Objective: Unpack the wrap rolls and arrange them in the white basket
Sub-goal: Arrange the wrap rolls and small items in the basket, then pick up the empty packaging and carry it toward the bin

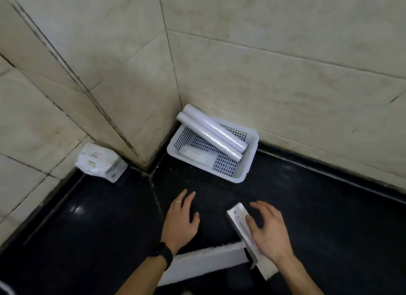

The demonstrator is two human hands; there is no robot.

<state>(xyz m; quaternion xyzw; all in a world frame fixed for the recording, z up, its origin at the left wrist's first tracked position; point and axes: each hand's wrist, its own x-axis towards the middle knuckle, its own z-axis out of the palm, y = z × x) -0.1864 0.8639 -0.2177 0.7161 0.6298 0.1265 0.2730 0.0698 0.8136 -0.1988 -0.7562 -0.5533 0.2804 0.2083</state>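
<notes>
Item: white perforated plastic basket (251, 158) on a glossy black worktop (87, 228), set in the tiled wall corner
Inside it: two white cylindrical wrap rolls (214, 132), side by side, far ends propped over its far-left rim; flat pale packet (197, 157) on its floor
In front of basket: left hand (181, 220), fingers straight and spread, holding nothing; right hand (268, 228), fingers loosely spread, thumb resting on a long white cardboard carton (238, 217); second long white carton (208, 259) nearer still
Left of basket: white printed pouch (98, 160)

Two rolls (212, 134) slanted in basket (250, 160)
</notes>
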